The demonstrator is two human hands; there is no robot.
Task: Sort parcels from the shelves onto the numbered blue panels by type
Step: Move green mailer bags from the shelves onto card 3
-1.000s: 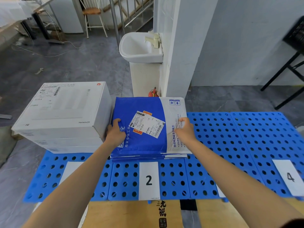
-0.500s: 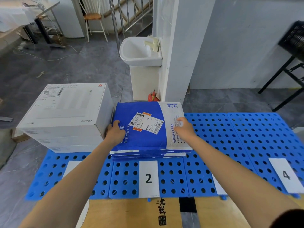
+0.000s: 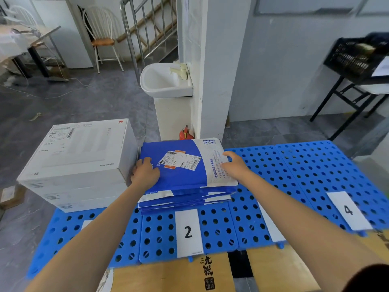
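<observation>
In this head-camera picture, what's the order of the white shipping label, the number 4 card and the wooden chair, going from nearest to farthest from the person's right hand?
1. White shipping label: just left of the right hand, on the top envelope it holds.
2. Number 4 card: off to the right, on a blue panel.
3. Wooden chair: far back on the left.

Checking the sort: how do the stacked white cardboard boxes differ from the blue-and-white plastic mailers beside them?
The white cardboard boxes stack tall; the blue-and-white plastic mailers pile low. The boxes sit left of the blue panel labelled 2; the mailers lie on it. The left hand and right hand touch the mailers, not the boxes' top. Both bear shipping labels.
</observation>
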